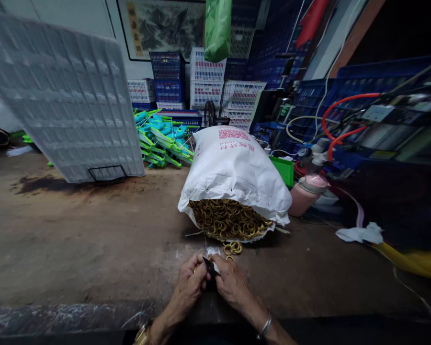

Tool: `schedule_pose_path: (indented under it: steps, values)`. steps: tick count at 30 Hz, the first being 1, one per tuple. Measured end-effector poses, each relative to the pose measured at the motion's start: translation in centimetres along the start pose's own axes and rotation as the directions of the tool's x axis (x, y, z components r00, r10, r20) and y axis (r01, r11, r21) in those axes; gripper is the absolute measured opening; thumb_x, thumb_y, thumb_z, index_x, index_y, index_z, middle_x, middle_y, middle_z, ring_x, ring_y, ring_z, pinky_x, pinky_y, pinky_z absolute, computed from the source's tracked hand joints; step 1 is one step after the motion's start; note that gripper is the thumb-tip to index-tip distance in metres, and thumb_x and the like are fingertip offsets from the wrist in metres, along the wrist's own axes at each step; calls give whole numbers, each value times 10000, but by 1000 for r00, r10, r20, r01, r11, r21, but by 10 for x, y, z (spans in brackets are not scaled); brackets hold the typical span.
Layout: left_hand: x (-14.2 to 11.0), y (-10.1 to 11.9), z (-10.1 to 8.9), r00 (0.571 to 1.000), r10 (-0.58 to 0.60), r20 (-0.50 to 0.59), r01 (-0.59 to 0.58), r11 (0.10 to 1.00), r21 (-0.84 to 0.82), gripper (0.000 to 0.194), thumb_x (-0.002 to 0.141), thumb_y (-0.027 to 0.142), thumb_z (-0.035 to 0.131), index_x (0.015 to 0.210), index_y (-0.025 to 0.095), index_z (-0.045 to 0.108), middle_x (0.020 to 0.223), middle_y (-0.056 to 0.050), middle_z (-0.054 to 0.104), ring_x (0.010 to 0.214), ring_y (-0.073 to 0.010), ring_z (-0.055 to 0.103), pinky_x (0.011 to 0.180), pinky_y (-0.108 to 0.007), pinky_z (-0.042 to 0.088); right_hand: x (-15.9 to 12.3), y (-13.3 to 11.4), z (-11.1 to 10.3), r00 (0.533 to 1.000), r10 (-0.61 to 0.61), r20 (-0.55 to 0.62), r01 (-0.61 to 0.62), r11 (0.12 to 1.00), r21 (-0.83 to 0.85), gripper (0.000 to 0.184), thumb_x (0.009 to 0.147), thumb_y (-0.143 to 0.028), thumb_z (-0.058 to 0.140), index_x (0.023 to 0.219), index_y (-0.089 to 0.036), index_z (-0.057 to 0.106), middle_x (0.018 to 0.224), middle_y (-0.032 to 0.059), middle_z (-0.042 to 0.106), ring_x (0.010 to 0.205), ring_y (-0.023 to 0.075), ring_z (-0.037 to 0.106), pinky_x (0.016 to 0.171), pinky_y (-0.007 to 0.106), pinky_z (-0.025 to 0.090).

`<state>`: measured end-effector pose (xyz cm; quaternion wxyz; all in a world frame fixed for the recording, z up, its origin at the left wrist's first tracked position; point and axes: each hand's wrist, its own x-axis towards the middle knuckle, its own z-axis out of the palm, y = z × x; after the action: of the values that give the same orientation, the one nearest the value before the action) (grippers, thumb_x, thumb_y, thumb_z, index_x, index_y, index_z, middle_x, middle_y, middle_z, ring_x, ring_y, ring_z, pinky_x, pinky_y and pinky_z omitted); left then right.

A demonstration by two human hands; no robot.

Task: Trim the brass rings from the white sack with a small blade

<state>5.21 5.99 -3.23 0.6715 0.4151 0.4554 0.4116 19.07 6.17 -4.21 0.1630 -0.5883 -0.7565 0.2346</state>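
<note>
Both hands meet at the near edge of the brown worktable [75,239]. My left hand [188,287] and my right hand [232,282] are closed, fingertips pinched together round a small dark piece [210,266] held between them. Just beyond the hands lie two or three loose gold rings [233,248]. Behind those, a white woven sack [233,167] lies on its side, its open mouth spilling a heap of gold rings [228,220]. A watch shows on my left wrist, a bangle on my right.
A big grey moulded tray [57,96] leans upright at the left. Green and blue plastic parts [161,139] are piled behind it, with stacked crates [204,76] further back. A pink flask [307,191], a white rag [361,234] and red hoses [341,120] crowd the right.
</note>
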Motion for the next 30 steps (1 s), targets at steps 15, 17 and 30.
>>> schedule_pose_path:
  steps: [15, 17, 30]
  values:
    - [-25, 6, -4, 978, -168, 126, 183, 975, -122, 301, 740, 461, 577, 727, 184, 460, 521, 72, 470, 355, -22, 301, 336, -141, 157, -3, 11, -18, 956, 209, -208, -253, 943, -216, 327, 711, 10, 376, 949, -165, 516, 793, 53, 667, 678, 163, 598, 556, 248, 269]
    - [-26, 5, -5, 968, -198, 151, 227, 951, -211, 301, 739, 455, 581, 721, 175, 473, 545, 58, 485, 371, -23, 322, 335, -134, 194, -3, 21, -21, 944, 183, -274, -244, 947, -210, 327, 719, -4, 389, 974, -172, 506, 807, 45, 667, 687, 162, 599, 561, 246, 275]
    - [-18, 6, -15, 956, -220, 194, 290, 808, -513, 201, 700, 266, 644, 844, 173, 539, 672, 9, 560, 498, -76, 499, 357, -144, 319, 8, 27, -12, 932, 236, -274, -299, 929, -217, 180, 776, -117, 447, 923, -209, 496, 764, 20, 656, 655, 158, 590, 534, 245, 243]
